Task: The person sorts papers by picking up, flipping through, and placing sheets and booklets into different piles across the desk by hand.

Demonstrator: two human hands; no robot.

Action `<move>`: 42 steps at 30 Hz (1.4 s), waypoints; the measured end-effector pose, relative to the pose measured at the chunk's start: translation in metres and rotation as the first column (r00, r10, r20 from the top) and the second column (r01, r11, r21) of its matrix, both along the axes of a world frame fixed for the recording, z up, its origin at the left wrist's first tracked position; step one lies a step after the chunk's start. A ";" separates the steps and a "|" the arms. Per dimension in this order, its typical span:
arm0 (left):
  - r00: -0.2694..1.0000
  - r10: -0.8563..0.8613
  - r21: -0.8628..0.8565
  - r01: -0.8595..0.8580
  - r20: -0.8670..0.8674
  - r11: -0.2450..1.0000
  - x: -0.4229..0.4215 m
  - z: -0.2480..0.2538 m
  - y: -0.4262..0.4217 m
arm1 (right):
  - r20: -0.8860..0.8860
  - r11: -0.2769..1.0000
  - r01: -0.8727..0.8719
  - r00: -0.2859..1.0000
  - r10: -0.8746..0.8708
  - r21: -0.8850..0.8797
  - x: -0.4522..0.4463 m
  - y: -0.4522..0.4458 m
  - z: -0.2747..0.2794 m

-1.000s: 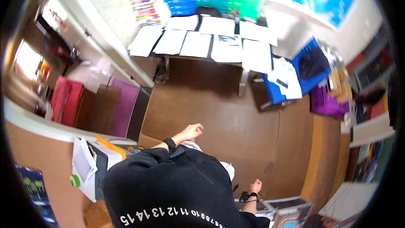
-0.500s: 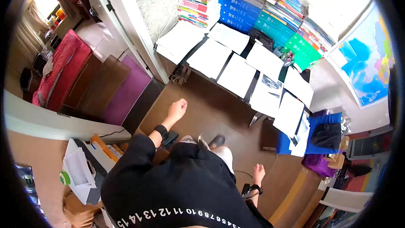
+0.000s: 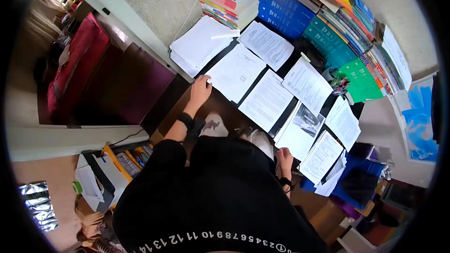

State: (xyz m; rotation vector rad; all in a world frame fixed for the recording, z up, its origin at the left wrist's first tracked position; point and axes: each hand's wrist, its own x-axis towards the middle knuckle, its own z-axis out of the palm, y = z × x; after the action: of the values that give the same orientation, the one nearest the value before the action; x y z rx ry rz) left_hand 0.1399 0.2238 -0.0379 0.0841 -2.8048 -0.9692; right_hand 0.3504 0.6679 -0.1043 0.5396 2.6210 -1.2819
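My left hand (image 3: 200, 90) is at the table's front edge, beside the near corner of a printed sheet (image 3: 238, 72). Its fingers are curled together, with a small white bit at the fingertips that I cannot make out. Lower right, my right hand (image 3: 284, 158) has its fingers curled in beside a sheet with a dark picture (image 3: 304, 124); nothing shows in it. Between the hands lies a sheet of dense text (image 3: 266, 100). More papers cover the dark table, among them a thick white stack (image 3: 199, 47) at the left and a printed pile (image 3: 321, 157) at the right.
Tall books (image 3: 229, 0), blue files (image 3: 285, 11) and green files (image 3: 360, 78) line the table's back. A blue chair (image 3: 361, 178) stands at the right. A doorway with a red bed (image 3: 77, 65) is at the left, and a box of folders (image 3: 129, 159) at the lower left.
The table and papers now appear closer. My left hand has come to the table's front edge, and my right hand has come up beside the papers. Both were over the floor before.
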 end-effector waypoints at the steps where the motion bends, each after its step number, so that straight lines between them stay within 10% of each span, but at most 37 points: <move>1: 1.000 0.027 0.014 -0.027 0.001 1.000 -0.013 0.002 0.002 | -0.005 1.000 -0.002 1.000 0.002 -0.007 -0.006 -0.001 0.004; 8: 0.987 -0.128 -0.112 0.139 0.095 0.984 -0.143 -0.030 0.007 | 0.074 0.787 0.420 0.897 -0.436 -0.451 -0.029 -0.017 0.025; 23: 0.856 -0.451 -0.392 0.517 0.254 0.761 -0.331 -0.098 -0.039 | 0.209 0.631 0.704 0.705 -0.678 -0.325 -0.067 -0.209 0.117; 27: 0.857 -0.430 0.245 0.368 0.285 0.897 -0.342 -0.163 -0.026 | 0.207 0.494 0.720 0.645 -0.736 -0.488 -0.133 -0.231 0.128; 30: 0.659 -0.705 0.781 0.285 0.262 0.556 -0.297 -0.053 0.004 | 0.129 0.606 0.573 0.776 -0.617 -0.552 -0.208 -0.246 0.147; 38: 0.537 -0.830 0.983 0.003 0.153 0.184 -0.221 0.072 0.033 | -0.165 0.848 0.163 0.946 -0.279 -0.505 -0.338 -0.266 0.180; 42: 0.593 -0.787 0.976 0.015 0.167 0.218 -0.200 0.081 0.038 | -0.219 0.984 0.037 0.976 0.002 0.174 -0.348 -0.274 0.194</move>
State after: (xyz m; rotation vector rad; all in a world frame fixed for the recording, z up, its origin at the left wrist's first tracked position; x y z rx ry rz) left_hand -0.0598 0.2620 0.0431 -0.3780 -2.1743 -3.2307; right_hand 0.0027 0.3936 0.0897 0.4731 2.9387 -1.1808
